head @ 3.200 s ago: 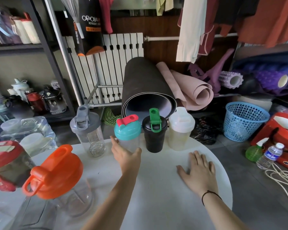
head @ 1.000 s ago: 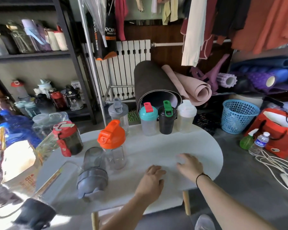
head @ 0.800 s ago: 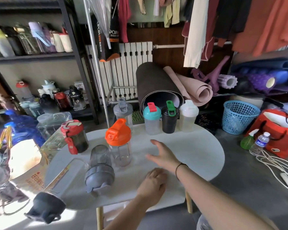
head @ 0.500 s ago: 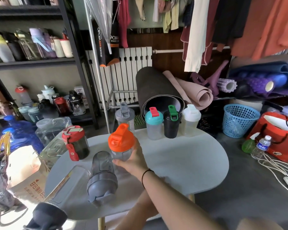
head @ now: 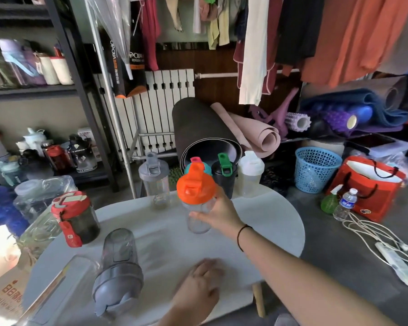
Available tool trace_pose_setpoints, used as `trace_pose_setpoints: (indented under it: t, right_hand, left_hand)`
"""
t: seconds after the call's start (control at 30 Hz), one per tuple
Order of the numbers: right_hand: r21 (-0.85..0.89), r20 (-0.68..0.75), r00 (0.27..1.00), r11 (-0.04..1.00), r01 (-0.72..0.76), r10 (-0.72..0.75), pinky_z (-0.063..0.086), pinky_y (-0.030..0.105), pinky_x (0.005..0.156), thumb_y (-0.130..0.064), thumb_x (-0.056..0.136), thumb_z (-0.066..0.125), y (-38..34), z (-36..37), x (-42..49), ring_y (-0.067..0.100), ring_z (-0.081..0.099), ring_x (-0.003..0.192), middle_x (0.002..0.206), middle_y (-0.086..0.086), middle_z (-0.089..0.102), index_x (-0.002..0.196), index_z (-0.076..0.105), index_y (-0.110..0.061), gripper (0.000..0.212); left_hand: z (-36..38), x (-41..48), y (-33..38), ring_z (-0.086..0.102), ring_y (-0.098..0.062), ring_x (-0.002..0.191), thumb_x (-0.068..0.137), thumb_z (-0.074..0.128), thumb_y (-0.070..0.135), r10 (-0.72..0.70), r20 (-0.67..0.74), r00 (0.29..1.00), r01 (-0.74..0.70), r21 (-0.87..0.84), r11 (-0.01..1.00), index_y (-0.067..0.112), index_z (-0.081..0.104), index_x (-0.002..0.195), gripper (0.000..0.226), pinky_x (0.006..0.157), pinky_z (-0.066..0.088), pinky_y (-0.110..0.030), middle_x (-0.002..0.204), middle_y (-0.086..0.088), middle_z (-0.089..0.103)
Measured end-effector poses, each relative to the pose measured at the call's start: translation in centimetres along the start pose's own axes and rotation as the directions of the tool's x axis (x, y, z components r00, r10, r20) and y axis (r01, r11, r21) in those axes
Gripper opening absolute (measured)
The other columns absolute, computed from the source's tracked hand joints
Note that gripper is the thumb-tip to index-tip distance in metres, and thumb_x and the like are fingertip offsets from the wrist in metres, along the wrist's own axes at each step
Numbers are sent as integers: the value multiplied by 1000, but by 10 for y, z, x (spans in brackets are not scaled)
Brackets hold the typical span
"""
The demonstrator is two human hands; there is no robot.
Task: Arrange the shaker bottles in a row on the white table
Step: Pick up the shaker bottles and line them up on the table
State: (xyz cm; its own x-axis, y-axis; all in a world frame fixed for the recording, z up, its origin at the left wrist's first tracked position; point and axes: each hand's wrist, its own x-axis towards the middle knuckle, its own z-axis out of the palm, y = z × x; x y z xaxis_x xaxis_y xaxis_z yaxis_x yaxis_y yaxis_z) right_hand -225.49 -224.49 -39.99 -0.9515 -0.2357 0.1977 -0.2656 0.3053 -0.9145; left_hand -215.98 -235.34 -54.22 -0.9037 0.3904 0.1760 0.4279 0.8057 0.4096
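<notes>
Head view: the orange-lidded shaker stands in front of the teal-lidded shaker, hiding all of it but the red flip cap and a strip of lid. The right hand covers the orange one's right side, fingers wrapped around the clear body; whether its base touches the white table or sits just above is hard to tell. It is upright, long axis vertical, spout cap tipped back, near the table's middle. Behind it at the far edge stand a grey-lidded clear shaker, then to the right a black shaker with a green cap and a white shaker. The left hand, blurred, rests palm down on the near edge, holding nothing. A grey shaker left of it lies on its side, lid toward the camera.
</notes>
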Motion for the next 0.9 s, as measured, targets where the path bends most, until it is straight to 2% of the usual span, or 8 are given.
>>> trace_pose_setpoints:
  t: [0.07, 0.2, 0.33, 0.43, 0.57, 0.63, 0.73, 0.9]
  right_hand:
    - [3, -25, 999, 1000, -30, 30, 40, 0, 77, -7, 65, 87, 10, -45, 3, 4, 56, 100, 111, -12, 57, 115, 47, -31, 69]
    - [-15, -110, 986, 992, -127, 124, 46, 12, 83, 3, 64, 84, 35, -124, 4, -1, 56, 93, 103, -12, 59, 100, 48, -33, 62]
    - [-37, -149, 962, 971, -235, 227, 44, 31, 95, -8, 59, 90, 67, -171, 10, 14, 56, 109, 115, -5, 60, 112, 49, -27, 69]
    - [-13, -108, 957, 963, -271, 268, 46, 39, 100, -21, 49, 92, 88, -184, 14, 17, 58, 113, 117, -5, 63, 119, 53, -25, 81]
    - [114, -74, 959, 957, -266, 275, 51, 34, 80, -19, 49, 88, 107, -187, 20, 19, 60, 102, 107, -4, 66, 115, 57, -28, 74]
    - [168, -22, 959, 947, -274, 281, 53, 35, 80, -15, 52, 88, 113, -188, 24, 23, 62, 109, 115, 0, 67, 117, 57, -30, 74]
    - [167, 73, 961, 946, -277, 268, 52, 47, 97, -21, 52, 90, 116, -192, 30, 21, 62, 116, 122, -1, 66, 122, 57, -34, 79]
    - [157, 202, 926, 923, -353, 320, 50, 47, 93, -18, 57, 85, 114, -202, 33, 21, 62, 115, 124, -2, 65, 127, 51, -40, 81]
  left_hand:
    - [-13, 2, -3, 21, -17, 150, 68, 27, 54, -166, 141, 976, 164, 30, 986, 35, 49, 140, 77, 121, 6, -23, 160, 7, 28]
    - [-23, 27, 11, 3, -16, 154, 54, 18, 73, -277, 255, 926, 265, 81, 961, 44, 30, 148, 99, 124, 4, -34, 165, 11, 7]
    - [-22, 72, 12, 12, -17, 153, 69, 41, 73, -310, 212, 927, 336, -99, 937, 34, 20, 154, 96, 122, 10, -26, 165, 4, 13]
    - [-20, 116, 40, 28, -16, 146, 90, 66, 34, -288, 143, 947, 321, -398, 859, 33, 17, 155, 81, 118, 25, -26, 159, 5, 23]
    - [-6, 173, 77, 37, -20, 141, 86, 74, 22, -288, 72, 955, 266, -638, 722, 37, 10, 155, 95, 112, 37, -31, 158, 3, 26]
    - [2, 193, 88, 43, -20, 137, 81, 78, 19, -333, 12, 943, 251, -681, 688, 38, 10, 155, 102, 105, 44, -30, 153, 2, 35]
    - [9, 205, 99, 52, -22, 128, 81, 77, 18, -439, -45, 897, 289, -693, 661, 38, 12, 154, 100, 98, 53, -38, 143, -2, 44]
    - [11, 211, 104, 55, -23, 123, 86, 72, 25, -489, -79, 869, 356, -588, 727, 22, 28, 152, 80, 91, 46, -27, 143, -4, 41]
